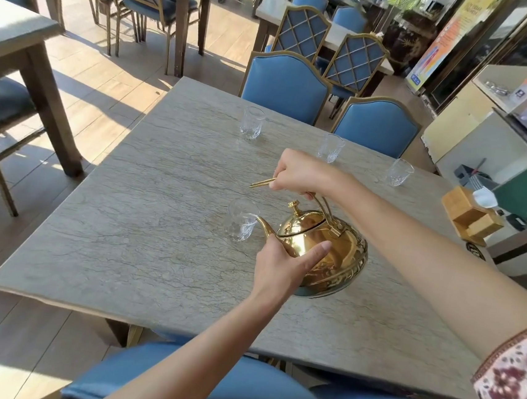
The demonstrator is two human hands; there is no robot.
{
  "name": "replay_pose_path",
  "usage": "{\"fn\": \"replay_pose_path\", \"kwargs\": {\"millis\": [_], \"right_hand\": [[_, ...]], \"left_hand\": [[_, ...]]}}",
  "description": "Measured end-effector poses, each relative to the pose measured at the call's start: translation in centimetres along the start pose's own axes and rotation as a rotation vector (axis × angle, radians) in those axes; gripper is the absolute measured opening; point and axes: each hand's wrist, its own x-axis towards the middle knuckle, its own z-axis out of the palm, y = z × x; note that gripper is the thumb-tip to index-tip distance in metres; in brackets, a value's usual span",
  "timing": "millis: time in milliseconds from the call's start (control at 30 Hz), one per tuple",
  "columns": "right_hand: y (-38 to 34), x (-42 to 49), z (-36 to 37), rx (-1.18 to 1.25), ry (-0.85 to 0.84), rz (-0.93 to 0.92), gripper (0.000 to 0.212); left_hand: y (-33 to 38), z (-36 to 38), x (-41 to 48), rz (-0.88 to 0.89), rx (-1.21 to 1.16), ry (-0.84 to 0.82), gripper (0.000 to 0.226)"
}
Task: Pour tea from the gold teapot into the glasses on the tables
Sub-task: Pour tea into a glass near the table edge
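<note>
A gold teapot (331,254) sits tilted over the grey marble table (157,221), its spout tip touching the rim of a near clear glass (241,219). My right hand (303,172) is closed around the teapot's top handle, which sticks out to the left. My left hand (285,262) presses against the pot's front side below the spout, thumb spread across the body. Three more clear glasses stand farther back: one far left (252,122), one in the middle (331,148), one at the right (399,172). All glasses look without tea.
A wooden napkin box (470,214) stands at the table's right edge. Blue chairs (286,85) line the far side and two more (237,390) sit below me. Other tables (10,36) and chairs fill the left and back; a counter (522,105) is at the right.
</note>
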Motion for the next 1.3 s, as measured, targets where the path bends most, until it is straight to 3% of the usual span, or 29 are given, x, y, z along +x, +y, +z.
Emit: {"fn": "replay_pose_path", "kwargs": {"millis": [1033, 1167, 1300], "right_hand": [[-0.5, 0.0, 0.1, -0.091, 0.02, -0.001, 0.023], [0.2, -1.0, 0.2, -0.019, 0.043, 0.007, 0.025], [2.7, -3.0, 0.8, 0.162, 0.141, 0.025, 0.027]], "left_hand": [[0.5, -0.1, -0.6, -0.009, 0.024, -0.008, 0.06], [0.4, -0.1, -0.8, 0.018, 0.067, -0.013, 0.06], [-0.1, 0.1, -1.2, 0.068, 0.211, -0.026, 0.075]]}}
